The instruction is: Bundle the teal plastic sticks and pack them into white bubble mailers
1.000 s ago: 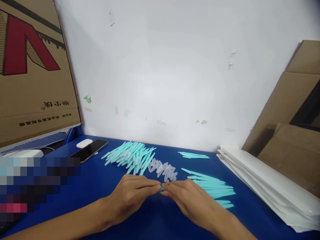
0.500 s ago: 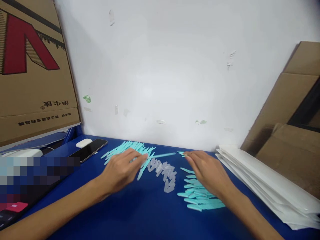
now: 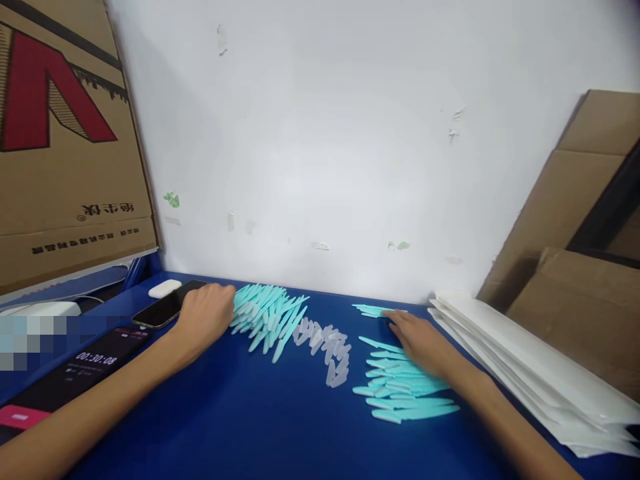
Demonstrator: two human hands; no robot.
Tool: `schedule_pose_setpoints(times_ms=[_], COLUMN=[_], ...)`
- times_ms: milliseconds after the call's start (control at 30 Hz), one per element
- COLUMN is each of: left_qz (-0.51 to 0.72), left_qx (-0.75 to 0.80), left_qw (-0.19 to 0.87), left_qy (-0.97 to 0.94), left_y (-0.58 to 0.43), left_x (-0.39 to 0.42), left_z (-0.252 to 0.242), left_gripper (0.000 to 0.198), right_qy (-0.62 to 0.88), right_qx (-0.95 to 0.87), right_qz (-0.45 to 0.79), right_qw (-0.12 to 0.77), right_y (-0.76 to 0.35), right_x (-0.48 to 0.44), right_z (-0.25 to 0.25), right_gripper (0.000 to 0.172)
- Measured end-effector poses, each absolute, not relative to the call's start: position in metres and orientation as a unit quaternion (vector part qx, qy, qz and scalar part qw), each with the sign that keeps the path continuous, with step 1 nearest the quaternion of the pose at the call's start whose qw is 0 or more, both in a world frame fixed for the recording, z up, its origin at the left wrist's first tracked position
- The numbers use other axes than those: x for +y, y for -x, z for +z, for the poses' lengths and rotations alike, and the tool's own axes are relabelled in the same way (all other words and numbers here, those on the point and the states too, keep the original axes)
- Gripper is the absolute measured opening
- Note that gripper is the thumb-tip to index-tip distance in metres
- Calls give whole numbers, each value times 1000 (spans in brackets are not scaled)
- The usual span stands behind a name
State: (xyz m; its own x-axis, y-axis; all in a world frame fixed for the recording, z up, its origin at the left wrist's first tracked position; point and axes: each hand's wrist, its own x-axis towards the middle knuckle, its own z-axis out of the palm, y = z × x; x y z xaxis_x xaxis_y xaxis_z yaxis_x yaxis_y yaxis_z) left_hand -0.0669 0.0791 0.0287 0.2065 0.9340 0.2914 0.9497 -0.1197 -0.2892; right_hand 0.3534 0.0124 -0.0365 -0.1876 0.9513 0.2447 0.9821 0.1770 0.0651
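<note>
My left hand (image 3: 209, 313) is curled at the left edge of a pile of slim turquoise eyebrow razors (image 3: 267, 317); its fingertips are hidden, and what they hold does not show. My right hand (image 3: 417, 340) reaches forward with its fingers stretched out. Its fingertips touch a small group of turquoise razors (image 3: 370, 311) at the back. Under and beside the right wrist lies a larger stack of razors (image 3: 395, 383), roughly side by side. Between the piles, translucent blade caps (image 3: 327, 343) form a curved heap.
A dark phone (image 3: 167, 310) and a white case (image 3: 165, 288) lie at the back left of the blue table (image 3: 240, 427). Nearer sits a phone with a running timer (image 3: 90, 363). White sheets or bags (image 3: 520, 367) and cardboard (image 3: 580, 300) stand right; a printed carton (image 3: 75, 180) stands left.
My left hand has moved left, from the pile's right side to its left edge. The razor it pinched no longer shows there. My right hand has shifted slightly right and lower.
</note>
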Motion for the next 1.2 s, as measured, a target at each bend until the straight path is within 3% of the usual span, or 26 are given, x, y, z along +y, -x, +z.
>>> schedule_pose_setpoints(times_ms=[200,367,467,567,767,1033,1200], left_qz=[-51,-190,-237,-192,-117,-116,-134], left_qx=[-615,-470,-326,-211,-183,-159,-113], left_qw=[226,241,165,64,-46,26,93], left_qy=[753,827,900,956,975,980,980], left_y=[62,48,31,17,7,9,13], left_x=[71,57,36,12,-9,-6,1], left_z=[23,14,7,1,-4,-4,-5], left_gripper=[42,37,28,35,55,42,30], right_qy=[620,603,605,602,596,564,554], right_qx=[-766,-770,-767,-769,-767,-779,-798], right_qz=[-167,-207,-212,-211,-232,-258,-142], right_qw=[42,21,16,26,54,92,188], right_y=[-348,-339,-335,-336,-338,-326,-302], right_x=[12,7,6,6,5,0,-14], right_z=[-26,-18,-15,-13,-10,-5,2], right_gripper=[42,47,47,45,41,35,31])
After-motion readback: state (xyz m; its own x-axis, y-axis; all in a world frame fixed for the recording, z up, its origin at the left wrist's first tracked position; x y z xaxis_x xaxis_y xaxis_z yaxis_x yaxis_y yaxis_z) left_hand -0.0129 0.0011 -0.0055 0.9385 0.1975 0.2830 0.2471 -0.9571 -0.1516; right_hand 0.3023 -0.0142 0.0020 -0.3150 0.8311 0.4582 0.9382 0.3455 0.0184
